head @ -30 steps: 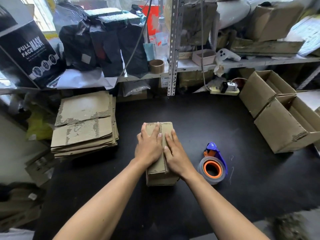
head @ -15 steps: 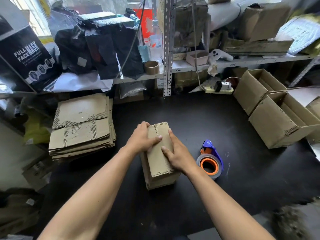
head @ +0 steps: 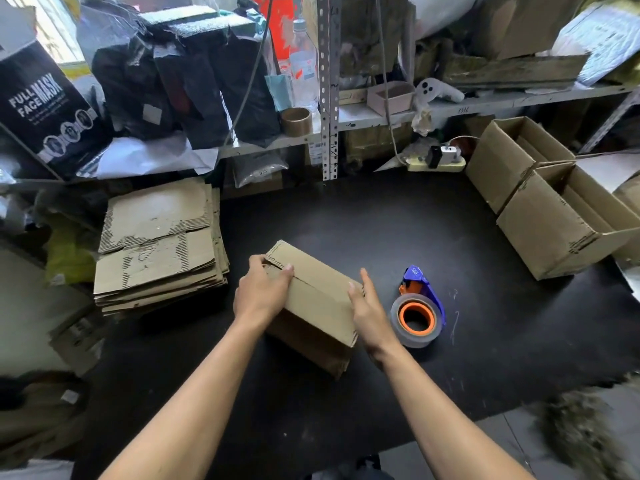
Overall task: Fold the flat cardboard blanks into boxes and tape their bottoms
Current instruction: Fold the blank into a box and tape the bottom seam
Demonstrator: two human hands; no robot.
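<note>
Cardboard box (head: 313,299): folded, flaps up, on black counter (head: 381,230), centre.
Left hand (head: 261,294): grips box's far-left corner, thumb on flap.
Right hand (head: 369,311): fingers straight, apparently touching box's right edge.
Tape dispenser (head: 417,315): just right of box.
Flat blanks (head: 157,245): stacked left.

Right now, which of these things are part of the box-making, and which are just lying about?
In the job: box being folded, left hand, right hand, tape dispenser, stack of flat blanks, finished boxes.

Lying about: face mask box, water bottle, power strip.
</note>
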